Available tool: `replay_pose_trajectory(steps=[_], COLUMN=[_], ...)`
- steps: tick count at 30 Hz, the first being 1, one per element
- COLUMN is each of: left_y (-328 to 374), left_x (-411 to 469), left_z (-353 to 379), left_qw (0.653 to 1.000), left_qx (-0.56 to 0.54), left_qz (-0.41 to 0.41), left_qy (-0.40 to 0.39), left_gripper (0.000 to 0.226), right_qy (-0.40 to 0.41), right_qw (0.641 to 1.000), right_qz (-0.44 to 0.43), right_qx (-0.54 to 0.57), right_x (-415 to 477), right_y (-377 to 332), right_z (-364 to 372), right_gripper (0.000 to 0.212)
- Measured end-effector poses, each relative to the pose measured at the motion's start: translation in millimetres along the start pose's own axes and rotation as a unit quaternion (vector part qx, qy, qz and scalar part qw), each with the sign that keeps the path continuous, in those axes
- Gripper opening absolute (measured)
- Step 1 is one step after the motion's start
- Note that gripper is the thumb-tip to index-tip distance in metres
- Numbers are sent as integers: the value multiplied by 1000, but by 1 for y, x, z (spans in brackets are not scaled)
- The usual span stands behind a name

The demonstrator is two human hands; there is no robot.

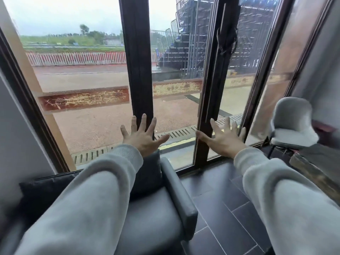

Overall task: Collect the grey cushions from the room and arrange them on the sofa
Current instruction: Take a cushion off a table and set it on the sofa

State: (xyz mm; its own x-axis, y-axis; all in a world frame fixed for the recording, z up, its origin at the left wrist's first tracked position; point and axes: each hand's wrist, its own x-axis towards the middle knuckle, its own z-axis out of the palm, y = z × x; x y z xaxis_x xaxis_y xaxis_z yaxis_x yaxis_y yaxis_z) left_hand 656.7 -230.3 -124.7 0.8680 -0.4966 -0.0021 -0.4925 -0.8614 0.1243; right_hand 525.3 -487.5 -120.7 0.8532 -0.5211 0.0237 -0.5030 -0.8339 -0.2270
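Grey sleeves (88,199) fill the bottom of the view, with both arms stretched forward. Left hand (142,134) is held out palm down, its fingers straight and spread wide, holding nothing. It hangs above the far end of the sofa (152,218). Right hand (222,138) is held the same way, fingers fanned wide and empty, out over the floor (230,208) to the right of the sofa. The two hands are apart from each other.

The sofa is dark grey and sits at lower left, its far end near the window (139,70) and its armrest (181,196) on the right side. One dark cushion (149,173) stands upright on the seat, leaning against the inner side of the armrest, just under the left wrist. A second cushion (46,188) lies along the sofa's left side, partly hidden by the left sleeve.

At right, well apart from the sofa, a pale grey chair (292,122) stands by the window on the dark tiled floor.
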Motion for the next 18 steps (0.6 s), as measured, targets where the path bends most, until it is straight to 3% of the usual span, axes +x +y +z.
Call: replay_pose_trajectory(steps=[9, 14, 18], left_y=[111, 173, 221], left_x=[-18, -59, -112], left_z=[-15, -8, 3], left_qw=[983, 953, 925], left_qx=[-4, -15, -13], left_qz=[186, 300, 378], left_qy=[-9, -27, -33], left_gripper=[111, 136, 122], right_qy=[54, 74, 86], right_qw=[985, 959, 935], right_qz=[161, 272, 345], right_qx=[12, 2, 2], right_x=[-127, -223, -310], right_y=[78, 106, 117], right_z=[-48, -59, -63], right_gripper=[119, 116, 115])
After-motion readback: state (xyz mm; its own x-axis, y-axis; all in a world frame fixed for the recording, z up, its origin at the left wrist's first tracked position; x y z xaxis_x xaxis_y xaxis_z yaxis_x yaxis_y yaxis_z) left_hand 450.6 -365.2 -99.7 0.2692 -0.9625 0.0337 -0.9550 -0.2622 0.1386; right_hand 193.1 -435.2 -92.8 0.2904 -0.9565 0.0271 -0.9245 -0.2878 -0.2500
